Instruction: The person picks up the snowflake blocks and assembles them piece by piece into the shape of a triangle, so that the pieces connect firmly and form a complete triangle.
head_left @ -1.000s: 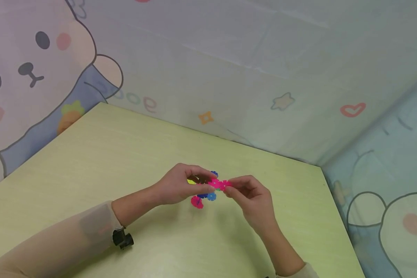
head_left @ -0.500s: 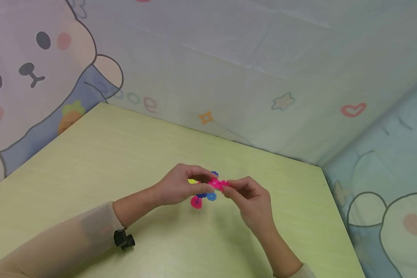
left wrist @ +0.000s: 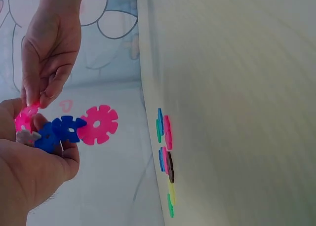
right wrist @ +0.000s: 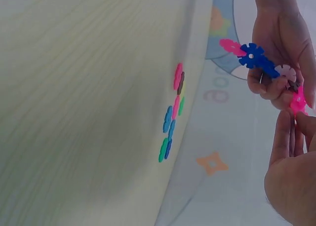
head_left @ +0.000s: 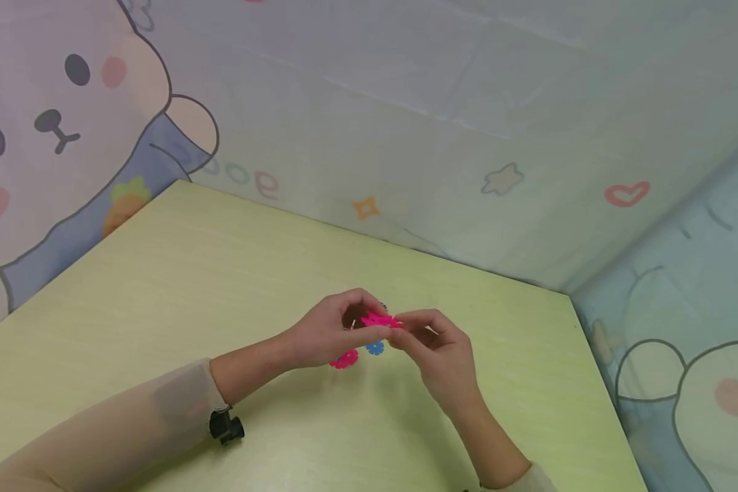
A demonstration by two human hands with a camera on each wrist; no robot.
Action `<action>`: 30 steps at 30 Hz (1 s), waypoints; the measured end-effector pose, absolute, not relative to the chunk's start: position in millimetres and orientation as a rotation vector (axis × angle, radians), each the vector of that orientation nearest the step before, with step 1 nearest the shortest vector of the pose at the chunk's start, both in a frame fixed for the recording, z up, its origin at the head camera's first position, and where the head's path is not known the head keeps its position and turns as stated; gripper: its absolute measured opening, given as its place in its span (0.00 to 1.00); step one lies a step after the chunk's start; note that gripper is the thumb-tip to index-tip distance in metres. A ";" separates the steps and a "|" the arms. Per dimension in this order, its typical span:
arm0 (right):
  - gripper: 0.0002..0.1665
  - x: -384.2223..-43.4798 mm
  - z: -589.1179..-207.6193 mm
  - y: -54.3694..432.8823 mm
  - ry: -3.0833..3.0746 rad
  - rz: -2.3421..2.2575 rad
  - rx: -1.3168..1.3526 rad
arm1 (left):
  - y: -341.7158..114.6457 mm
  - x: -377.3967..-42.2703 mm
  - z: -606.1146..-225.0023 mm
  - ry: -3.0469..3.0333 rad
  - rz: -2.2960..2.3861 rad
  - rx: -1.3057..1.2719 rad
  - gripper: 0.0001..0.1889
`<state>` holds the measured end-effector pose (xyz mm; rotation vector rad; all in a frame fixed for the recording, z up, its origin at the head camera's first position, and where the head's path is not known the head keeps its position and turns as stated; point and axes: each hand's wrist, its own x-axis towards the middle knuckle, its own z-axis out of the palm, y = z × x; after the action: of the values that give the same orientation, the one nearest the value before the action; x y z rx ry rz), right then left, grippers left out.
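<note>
My left hand (head_left: 322, 335) holds a joined chain of plastic snowflake discs over the table. In the left wrist view the chain has a pink disc (left wrist: 98, 125) at its free end, then blue discs (left wrist: 69, 128) and a pale disc (left wrist: 25, 136) close to the palm. My right hand (head_left: 445, 352) pinches the pink piece (right wrist: 298, 100) at the other end between thumb and fingertips. Both hands' fingertips nearly meet around that pink end (head_left: 378, 320), seen almost edge-on from the head. The left fingers hide part of the chain.
Several loose snowflake discs (left wrist: 168, 132) in pink, blue, green, yellow and brown lie on the pale table (head_left: 221, 260) beyond the hands. A light blue disc (head_left: 375, 348) shows below the left thumb. Printed cloth (head_left: 406, 137) hangs behind the table.
My left hand has shifted slightly right and turned, tilting the pink discs from face-up to nearly edge-on. The chain's free pink end swung a little left. The right hand moved slightly left, still pinching.
</note>
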<state>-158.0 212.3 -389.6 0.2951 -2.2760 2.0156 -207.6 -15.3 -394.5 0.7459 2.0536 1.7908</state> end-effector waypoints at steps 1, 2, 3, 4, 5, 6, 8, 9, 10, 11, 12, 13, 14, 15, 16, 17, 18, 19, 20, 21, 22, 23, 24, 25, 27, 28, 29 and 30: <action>0.17 -158.7 -388.8 213.1 -2.303 1.987 0.304 | -15.2 -208.0 -394.6 2.068 1.796 0.745 0.15; 0.18 -159.6 -388.1 214.3 -2.334 1.956 0.308 | -15.4 -208.5 -394.2 2.085 1.802 0.749 0.15; 0.18 -160.9 -387.6 216.1 -2.377 1.916 0.302 | -15.9 -209.4 -394.0 2.105 1.807 0.755 0.14; 0.19 -162.5 -387.4 218.3 -2.429 1.869 0.293 | -16.6 -210.3 -393.7 2.126 1.811 0.760 0.13; 0.19 -164.7 -387.6 220.8 -2.489 1.815 0.275 | -17.6 -211.1 -393.3 2.144 1.815 0.762 0.13; 0.19 -167.3 -388.3 223.5 -2.554 1.757 0.254 | -18.8 -212.1 -392.9 2.151 1.820 0.755 0.13; 0.18 -173.0 -391.6 228.5 -2.683 1.668 0.211 | -21.5 -212.8 -391.2 2.142 1.831 0.735 0.12; 0.17 -176.3 -394.0 230.5 -2.743 1.633 0.198 | -22.7 -213.3 -391.0 2.137 1.837 0.727 0.12; 0.16 -179.4 -396.8 232.2 -2.798 1.607 0.193 | -23.6 -213.5 -390.8 2.127 1.841 0.718 0.12; 0.16 -182.5 -400.0 233.8 -2.850 1.583 0.193 | -24.4 -213.8 -390.8 2.120 1.846 0.712 0.12; 0.15 -185.3 -403.3 235.3 -2.895 1.573 0.200 | -25.0 -214.0 -390.9 2.114 1.849 0.707 0.12; 0.15 -187.6 -406.3 236.4 -2.933 1.570 0.214 | -25.4 -213.9 -391.1 2.111 1.851 0.702 0.12; 0.15 -190.3 -409.4 237.4 -2.965 1.569 0.229 | -25.7 -214.0 -391.6 2.111 1.851 0.698 0.12; 0.15 -192.7 -412.3 238.3 -2.996 1.567 0.244 | -26.0 -214.2 -392.2 2.113 1.851 0.698 0.12; 0.15 -195.0 -415.4 239.1 -3.025 1.563 0.257 | -26.0 -214.3 -392.7 2.115 1.848 0.699 0.12; 0.16 -197.1 -417.9 239.3 -3.053 1.557 0.266 | -26.2 -214.6 -393.3 2.117 1.844 0.700 0.12; 0.16 -199.0 -420.2 239.3 -3.077 1.546 0.269 | -26.3 -215.0 -394.1 2.120 1.840 0.703 0.12; 0.16 -200.9 -422.3 239.0 -3.100 1.523 0.271 | -26.4 -215.4 -394.8 2.123 1.837 0.708 0.13; 0.16 -203.1 -424.2 238.4 -3.120 1.500 0.262 | -26.5 -215.5 -395.1 2.123 1.834 0.712 0.13; 0.17 -204.9 -425.7 237.6 -3.137 1.471 0.261 | -26.7 -215.7 -395.5 2.123 1.834 0.718 0.13; 0.17 -206.6 -426.6 236.3 -3.154 1.443 0.254 | -26.9 -215.8 -395.9 2.123 1.834 0.723 0.13; 0.18 -208.4 -427.4 234.9 -3.164 1.420 0.245 | -27.2 -215.8 -396.2 2.123 1.836 0.726 0.12; 0.18 -210.3 -428.1 233.4 -3.175 1.393 0.233 | -27.3 -215.7 -396.4 2.123 1.838 0.732 0.12; 0.19 -212.2 -428.6 231.7 -3.184 1.363 0.220 | -27.6 -215.4 -396.3 2.122 1.840 0.739 0.12; 0.20 -215.5 -429.0 228.2 -3.201 1.311 0.191 | -27.8 -215.4 -396.3 2.118 1.845 0.751 0.12; 0.20 -217.0 -429.0 226.4 -3.210 1.289 0.172 | -27.8 -215.3 -396.1 2.116 1.846 0.757 0.12; 0.20 -218.2 -428.9 224.9 -3.216 1.268 0.160 | -27.8 -215.5 -395.8 2.114 1.849 0.763 0.12; 0.20 -219.3 -428.6 223.5 -3.224 1.242 0.146 | -27.6 -215.7 -395.6 2.108 1.852 0.767 0.12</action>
<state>-219.3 223.5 -428.6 0.1462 -3.2239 1.2416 -215.7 -27.6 -395.6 0.7674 2.1083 1.8524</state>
